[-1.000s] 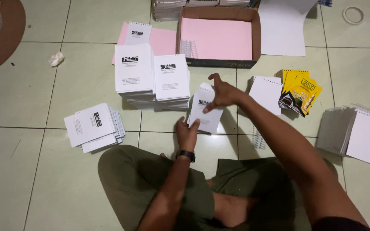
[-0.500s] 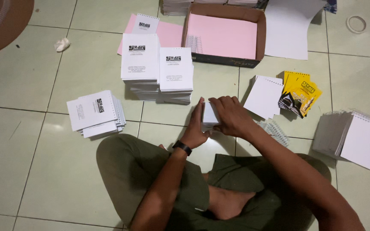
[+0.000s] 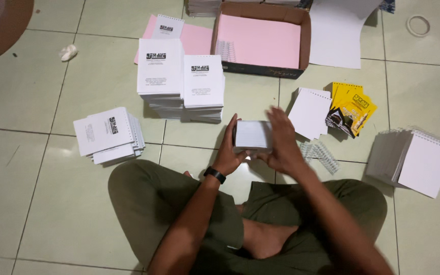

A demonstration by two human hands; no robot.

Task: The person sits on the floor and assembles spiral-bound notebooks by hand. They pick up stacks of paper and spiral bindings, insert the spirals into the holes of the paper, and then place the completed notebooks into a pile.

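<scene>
I sit cross-legged on a tiled floor. My left hand, a black watch on its wrist, grips the left side of a small stack of white punched sheets held on edge above the floor. My right hand holds the stack's right side, fingers raised and blurred over its top. Just beyond the stack stand two tall piles of white printed sheets.
A cardboard box lined with pink paper lies ahead. White sheets, yellow covers and plastic binding coils lie to the right. Bound white notebooks are far right, a loose pile at left.
Both hands drew the small white stack from the floor near the tall piles toward my lap, lifted it and stood it on edge between them.
</scene>
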